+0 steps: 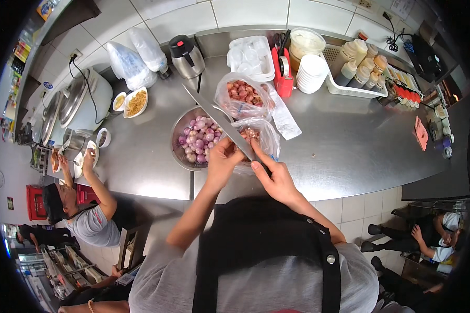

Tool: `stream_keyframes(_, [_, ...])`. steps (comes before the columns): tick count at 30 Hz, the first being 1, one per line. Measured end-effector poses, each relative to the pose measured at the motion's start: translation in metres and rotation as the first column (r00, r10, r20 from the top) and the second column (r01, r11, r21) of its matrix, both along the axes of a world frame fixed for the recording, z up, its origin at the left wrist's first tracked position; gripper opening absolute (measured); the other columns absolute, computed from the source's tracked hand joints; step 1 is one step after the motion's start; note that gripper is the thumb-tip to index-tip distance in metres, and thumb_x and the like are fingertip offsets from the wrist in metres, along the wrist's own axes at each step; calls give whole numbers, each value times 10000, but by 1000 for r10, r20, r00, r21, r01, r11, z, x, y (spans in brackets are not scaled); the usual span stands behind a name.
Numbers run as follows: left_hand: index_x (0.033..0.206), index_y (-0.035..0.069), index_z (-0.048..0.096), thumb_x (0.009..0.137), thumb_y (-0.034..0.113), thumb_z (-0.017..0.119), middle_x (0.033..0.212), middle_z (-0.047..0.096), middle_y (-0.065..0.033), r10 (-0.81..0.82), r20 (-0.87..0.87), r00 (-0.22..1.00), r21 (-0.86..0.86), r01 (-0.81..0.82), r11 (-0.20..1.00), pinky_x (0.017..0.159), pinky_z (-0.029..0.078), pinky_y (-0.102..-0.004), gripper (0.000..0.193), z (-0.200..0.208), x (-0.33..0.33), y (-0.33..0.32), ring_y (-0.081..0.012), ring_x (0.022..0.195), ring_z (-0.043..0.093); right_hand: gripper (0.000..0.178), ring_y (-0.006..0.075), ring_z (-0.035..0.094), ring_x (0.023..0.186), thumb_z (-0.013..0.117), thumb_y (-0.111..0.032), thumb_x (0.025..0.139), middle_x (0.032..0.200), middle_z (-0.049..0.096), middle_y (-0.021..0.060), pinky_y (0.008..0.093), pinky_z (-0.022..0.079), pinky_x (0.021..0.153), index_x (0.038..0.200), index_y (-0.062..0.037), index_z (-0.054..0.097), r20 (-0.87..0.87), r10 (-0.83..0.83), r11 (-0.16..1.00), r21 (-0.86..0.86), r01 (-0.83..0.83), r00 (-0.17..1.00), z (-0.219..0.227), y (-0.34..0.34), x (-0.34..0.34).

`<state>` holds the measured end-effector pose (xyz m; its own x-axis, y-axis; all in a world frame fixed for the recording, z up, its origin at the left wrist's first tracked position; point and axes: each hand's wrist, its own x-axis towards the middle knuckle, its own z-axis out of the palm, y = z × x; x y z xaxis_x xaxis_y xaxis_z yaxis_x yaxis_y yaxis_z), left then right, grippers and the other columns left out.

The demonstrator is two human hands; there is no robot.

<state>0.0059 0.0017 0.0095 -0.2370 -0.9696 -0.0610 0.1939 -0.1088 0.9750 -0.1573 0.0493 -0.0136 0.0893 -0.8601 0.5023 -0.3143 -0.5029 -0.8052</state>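
My right hand [279, 180] is wrapped round the handle of a large kitchen knife [212, 112]. Its long blade points away to the upper left, over the edge of a steel bowl [175, 155]. Peeled purple-white shallots [199, 138] fill that bowl. My left hand [223, 163] is closed right beside the blade near the handle; whatever its fingers pinch is hidden. Just beyond my hands lies an opened clear plastic bag [269, 138] with reddish-brown pieces in it, partly covered by the knife and fingers. Behind it stands another clear bag [222, 94] of reddish-brown pieces.
At the back are a steel thermos jug [187, 57], a plastic container [250, 49], a red holder [283, 78], stacked white bowls [312, 73] and a basket [360, 93] of sauce bottles. A paper strip [287, 117] lies beside the bags. A co-worker [91, 219] works at the left.
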Motion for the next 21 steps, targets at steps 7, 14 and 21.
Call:
stream_keyframes(7, [1154, 12, 667, 922, 77, 699, 1021, 678, -3, -20, 35, 999, 10, 20, 1000, 823, 493, -224, 243, -10, 7, -8, -59, 904, 607, 491, 25, 379, 484, 454, -352, 1062, 585, 429, -58, 193, 318, 454, 1507, -148, 416, 491, 49, 734, 573, -365, 870, 25, 4, -11])
stream_keyframes(14, [1216, 36, 623, 930, 65, 675, 1140, 673, -48, -75, -226, 971, 56, 90, 994, 888, 492, -257, 292, -9, 10, -4, -102, 1039, 617, 511, 42, 379, 445, 422, -382, 1065, 582, 433, -41, 214, 323, 408, 1514, -139, 399, 511, -35, 695, 630, -346, 859, 8, -5, -19])
stream_keyframes(21, [1200, 38, 600, 921, 59, 677, 1138, 657, -39, 33, -156, 987, 49, -26, 998, 910, 484, -260, 290, -20, 5, -4, -106, 1039, 611, 374, 61, 382, 431, 438, -423, 1053, 584, 436, -22, 228, 313, 387, 1169, -83, 543, 510, -44, 599, 702, -386, 859, 10, 1, -13])
